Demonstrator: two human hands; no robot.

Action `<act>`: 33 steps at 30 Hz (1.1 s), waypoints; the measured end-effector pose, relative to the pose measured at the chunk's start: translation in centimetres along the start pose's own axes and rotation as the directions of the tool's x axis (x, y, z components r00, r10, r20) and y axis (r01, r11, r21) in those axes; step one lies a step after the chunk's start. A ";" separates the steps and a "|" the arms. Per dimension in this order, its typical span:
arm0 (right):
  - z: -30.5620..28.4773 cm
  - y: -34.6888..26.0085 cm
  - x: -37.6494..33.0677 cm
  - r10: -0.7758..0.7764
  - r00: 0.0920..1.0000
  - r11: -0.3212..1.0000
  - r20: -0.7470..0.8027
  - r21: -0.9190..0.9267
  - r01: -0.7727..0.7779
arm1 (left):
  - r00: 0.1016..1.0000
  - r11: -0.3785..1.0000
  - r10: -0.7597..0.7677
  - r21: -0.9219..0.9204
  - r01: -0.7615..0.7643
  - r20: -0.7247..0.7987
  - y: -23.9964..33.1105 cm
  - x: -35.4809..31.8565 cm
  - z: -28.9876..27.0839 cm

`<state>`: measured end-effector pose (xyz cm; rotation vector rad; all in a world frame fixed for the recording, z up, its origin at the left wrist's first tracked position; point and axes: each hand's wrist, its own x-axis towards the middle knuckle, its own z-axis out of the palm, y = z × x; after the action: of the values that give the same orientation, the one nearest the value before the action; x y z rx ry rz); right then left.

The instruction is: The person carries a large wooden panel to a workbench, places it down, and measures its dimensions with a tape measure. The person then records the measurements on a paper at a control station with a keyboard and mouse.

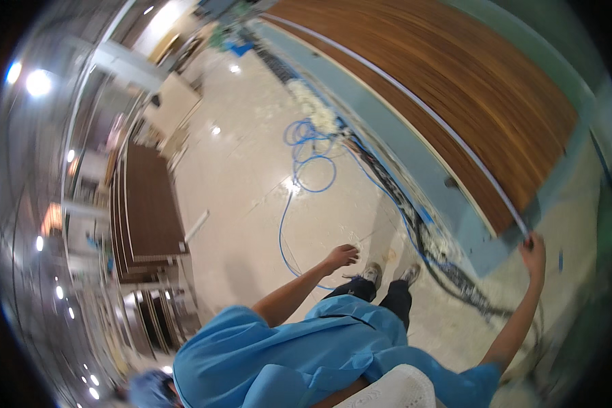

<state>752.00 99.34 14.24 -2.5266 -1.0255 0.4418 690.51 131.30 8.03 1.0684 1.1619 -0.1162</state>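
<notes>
My right hand is closed on the near end of a long, thin pale strip, which looks like a measuring tape or straightedge. A small dark part shows at my fingers. The strip runs lengthwise across a brown wood-grain panel and reaches its far end. Beneath the panel is a blue-grey work table, its surface showing along the panel's left side. My left hand hangs over the floor away from the table, fingers loosely curled and somewhat apart, with nothing visible in it.
A coiled blue hose lies on the pale tiled floor and runs close to my feet. Dark cables and debris line the table's base. Stacked brown panels lean at the left, near a pale board.
</notes>
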 end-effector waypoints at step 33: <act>1.7 -3.5 -5.4 0.147 0.989 0.987 0.023 -0.071 -0.145 | 0.982 0.982 -0.154 0.090 0.164 -0.108 -0.7 -2.1 0.2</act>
<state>745.51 98.24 15.11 -2.6754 -0.8834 0.4924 689.30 129.85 9.28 1.0765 1.3444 -0.2492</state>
